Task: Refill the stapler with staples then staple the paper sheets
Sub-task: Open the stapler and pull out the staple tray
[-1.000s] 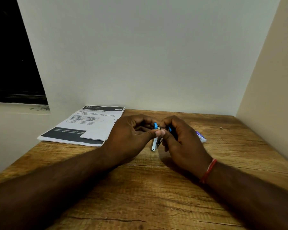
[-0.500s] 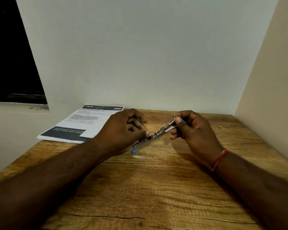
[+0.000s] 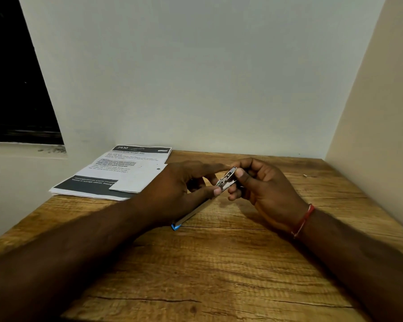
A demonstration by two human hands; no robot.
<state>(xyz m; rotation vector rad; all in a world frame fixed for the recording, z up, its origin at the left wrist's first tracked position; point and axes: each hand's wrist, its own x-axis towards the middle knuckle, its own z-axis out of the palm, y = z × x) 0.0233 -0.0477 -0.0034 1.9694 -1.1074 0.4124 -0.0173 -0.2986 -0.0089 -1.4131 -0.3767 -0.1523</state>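
Observation:
A small metal stapler (image 3: 226,181) with a blue end lies swung open, stretched in a long line over the wooden table (image 3: 219,263). My right hand (image 3: 263,187) grips its upper metal end between thumb and fingers. My left hand (image 3: 184,184) pinches the middle of the stapler with thumb and forefinger; the blue tip (image 3: 176,227) pokes out under my left wrist. The paper sheets (image 3: 123,173), printed with black bands and text, lie stacked at the table's far left corner. No staples are visible.
White walls close the table at the back and on the right. A dark window sits to the left above a sill. A tiny pale scrap (image 3: 305,175) lies near the far right edge. A red thread band circles my right wrist.
The stapler went from folded between both hands to swung fully open. My hands first drew apart, then my left forefinger reached toward the metal end held by my right hand.

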